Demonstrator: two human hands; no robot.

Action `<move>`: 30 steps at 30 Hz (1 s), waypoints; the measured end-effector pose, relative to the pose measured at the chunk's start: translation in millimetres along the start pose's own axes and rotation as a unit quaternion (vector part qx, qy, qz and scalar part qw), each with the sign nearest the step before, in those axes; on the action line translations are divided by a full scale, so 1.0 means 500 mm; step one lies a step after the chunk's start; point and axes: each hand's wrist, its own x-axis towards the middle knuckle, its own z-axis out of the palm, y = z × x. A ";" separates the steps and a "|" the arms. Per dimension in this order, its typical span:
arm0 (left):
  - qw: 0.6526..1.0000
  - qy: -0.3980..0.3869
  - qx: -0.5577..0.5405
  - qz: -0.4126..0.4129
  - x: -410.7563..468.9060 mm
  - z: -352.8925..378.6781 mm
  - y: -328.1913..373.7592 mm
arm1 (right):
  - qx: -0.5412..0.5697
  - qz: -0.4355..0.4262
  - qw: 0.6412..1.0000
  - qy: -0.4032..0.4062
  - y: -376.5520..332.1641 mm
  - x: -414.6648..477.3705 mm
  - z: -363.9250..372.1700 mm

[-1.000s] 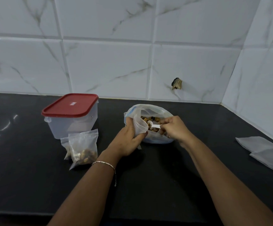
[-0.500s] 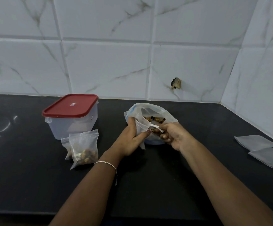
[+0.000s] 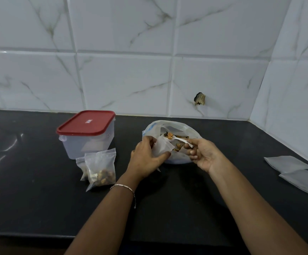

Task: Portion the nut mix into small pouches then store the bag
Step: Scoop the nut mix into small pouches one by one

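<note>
At the middle of the desk (image 3: 39, 203), close to the tiled wall, the nut mix bag (image 3: 175, 125) sits open with brown and orange pieces showing in its mouth. My left grip (image 3: 145, 157) is clenched round a small pouch (image 3: 163, 148), holding it open right against the near edge of the bag. My right grip (image 3: 202, 155) pinches the handle of a white spoon (image 3: 182, 140), whose bowl end reaches to the pouch's mouth with what looks like a few pieces on it.

I judge the job to be partly done. Two filled pouches (image 3: 101, 168) lean together just in front of a clear container with a red lid (image 3: 87, 124), one half hidden behind the other; I cannot tell whether their seals are pressed closed. The pouch in hand looks nearly empty, so this portion has only begun. Well apart on the right lie flat empty pouches (image 3: 296, 172), at least two, so more portions probably remain. After that the bag has yet to be closed and stored; the lidded container may be meant for it, though that is my guess.

As for writing, the red lid carries a small pale label (image 3: 88, 121), too small for me to read. A blue mark shows on the bag's left rim, but no legible print. The pouches look plain.
</note>
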 end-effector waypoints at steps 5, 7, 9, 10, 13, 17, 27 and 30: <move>0.999 -0.003 -0.042 -0.022 0.007 0.002 -0.003 | 0.015 -0.011 1.000 -0.014 -0.014 -0.011 -0.013; 0.998 -0.002 -0.055 -0.026 0.009 0.002 -0.001 | 0.006 -0.015 1.000 -0.019 -0.018 -0.016 -0.017; 0.997 -0.001 -0.068 -0.023 0.010 0.002 0.001 | -0.014 -0.018 1.000 -0.022 -0.020 -0.023 -0.017; 0.997 0.001 -0.072 -0.019 0.010 0.002 0.002 | -0.026 -0.020 0.999 -0.022 -0.021 -0.025 -0.015; 0.997 0.002 -0.072 -0.009 0.012 0.002 0.003 | -0.059 -0.023 0.998 -0.026 -0.023 -0.030 -0.008; 0.997 0.001 -0.072 -0.007 0.012 0.002 0.003 | -0.126 -0.049 0.991 -0.010 -0.032 -0.039 0.006; 0.986 0.037 -0.161 -0.007 0.017 0.003 0.010 | -0.580 -0.395 0.713 -0.010 -0.051 -0.074 0.022; 0.982 0.045 -0.184 -0.003 0.016 0.003 0.011 | -0.617 -0.459 0.639 0.006 -0.044 -0.075 0.027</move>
